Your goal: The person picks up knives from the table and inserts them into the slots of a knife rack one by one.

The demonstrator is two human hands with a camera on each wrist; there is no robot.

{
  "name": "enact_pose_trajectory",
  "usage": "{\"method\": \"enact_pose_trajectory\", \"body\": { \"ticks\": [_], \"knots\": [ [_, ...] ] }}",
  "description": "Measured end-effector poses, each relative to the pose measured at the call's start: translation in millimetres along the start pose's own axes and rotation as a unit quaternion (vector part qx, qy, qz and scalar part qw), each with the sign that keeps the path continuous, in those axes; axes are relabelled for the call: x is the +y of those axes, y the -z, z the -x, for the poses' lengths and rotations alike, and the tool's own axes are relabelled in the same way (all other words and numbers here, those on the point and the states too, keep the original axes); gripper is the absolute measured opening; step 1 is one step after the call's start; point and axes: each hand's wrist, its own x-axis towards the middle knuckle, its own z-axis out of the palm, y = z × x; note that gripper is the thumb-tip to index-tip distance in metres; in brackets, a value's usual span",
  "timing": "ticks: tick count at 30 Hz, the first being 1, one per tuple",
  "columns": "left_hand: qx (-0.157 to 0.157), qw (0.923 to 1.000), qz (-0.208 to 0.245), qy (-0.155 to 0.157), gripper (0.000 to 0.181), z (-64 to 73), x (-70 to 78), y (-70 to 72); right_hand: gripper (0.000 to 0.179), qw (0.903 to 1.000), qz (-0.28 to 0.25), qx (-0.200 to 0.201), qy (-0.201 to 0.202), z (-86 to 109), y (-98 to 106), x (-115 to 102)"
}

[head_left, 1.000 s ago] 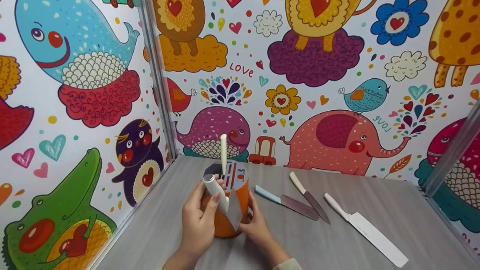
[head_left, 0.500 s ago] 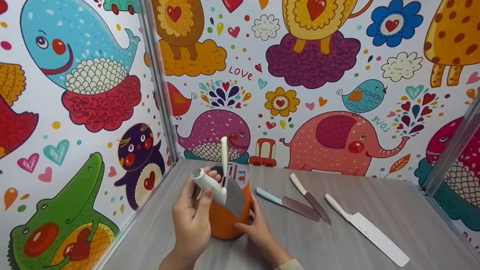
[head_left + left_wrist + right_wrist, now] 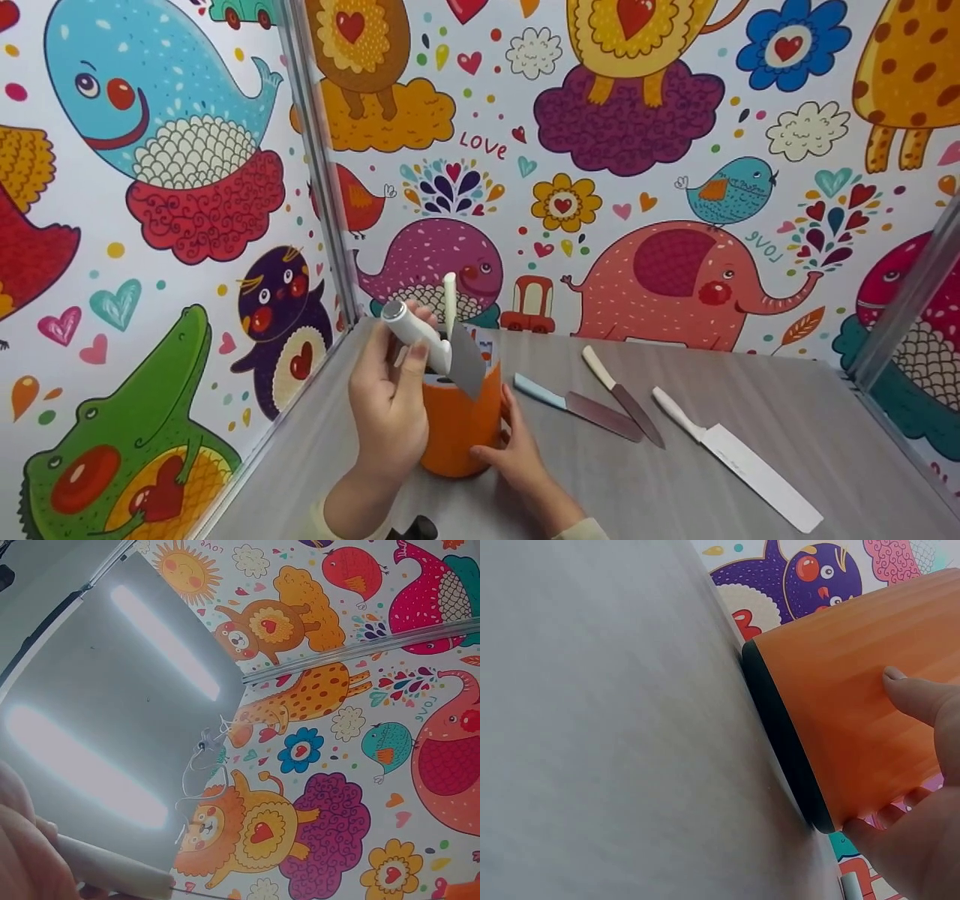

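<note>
My left hand point(image 3: 390, 409) grips the white handle of a knife point(image 3: 420, 335), whose broad grey blade point(image 3: 468, 364) slants down across the top of an orange knife block point(image 3: 459, 439). I cannot tell whether the blade touches the block. In the left wrist view, part of the white handle point(image 3: 112, 868) shows beside the palm. Low on the block's right side, my right hand point(image 3: 521, 454) holds it, thumb in front and fingers behind. The right wrist view has the block's dark base point(image 3: 784, 739) on the table. A cream handle point(image 3: 450, 300) rises behind the held knife, its lower end hidden.
On the grey table point(image 3: 600, 487), a blue-handled knife point(image 3: 581, 405) lies partly under a cream-handled knife point(image 3: 622, 394). Farther right is a white knife point(image 3: 739, 457) with a broad blade. Printed walls point(image 3: 637, 187) enclose the back and sides. A dark object point(image 3: 420, 527) shows at the bottom edge.
My left hand has moved left, then up, bringing the white-handled knife higher; its blade now stands mostly above the block's front. My right hand keeps its hold, and the block has tilted more upright.
</note>
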Motion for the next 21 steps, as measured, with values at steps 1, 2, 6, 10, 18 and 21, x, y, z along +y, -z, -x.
{"method": "enact_pose_trajectory", "body": {
  "ticks": [1, 2, 6, 10, 18, 21],
  "knots": [
    [0.003, 1.0, -0.001, -0.005, 0.038, -0.4, -0.3, -0.9, 0.122, 1.0, 0.002, 0.003, -0.002, 0.0, -0.4, -0.2],
    [0.006, 0.9999, -0.003, -0.011, 0.038, -0.9, -0.7, -1.7, 0.123, 1.0, 0.005, 0.004, -0.001, -0.1, -0.7, -0.2],
    [0.013, 0.9998, -0.005, -0.017, 0.038, -5.2, -2.1, -4.7, 0.122, 0.9999, 0.006, 0.008, -0.005, -1.0, -1.5, -0.9],
    [0.013, 0.9995, -0.007, -0.029, 0.039, -10.9, -4.3, -8.5, 0.12, 1.0, 0.0, 0.003, -0.006, -2.5, -0.9, -0.1],
    [0.012, 0.9985, -0.011, -0.053, 0.038, -17.9, -9.9, -16.0, 0.117, 1.0, -0.007, -0.004, 0.0, -3.1, 0.6, 1.1],
    [0.014, 0.9984, -0.021, -0.05, 0.037, -19.3, -12.0, -17.9, 0.117, 1.0, -0.008, -0.005, 0.004, -2.5, 0.3, 1.3]
  ]
}}
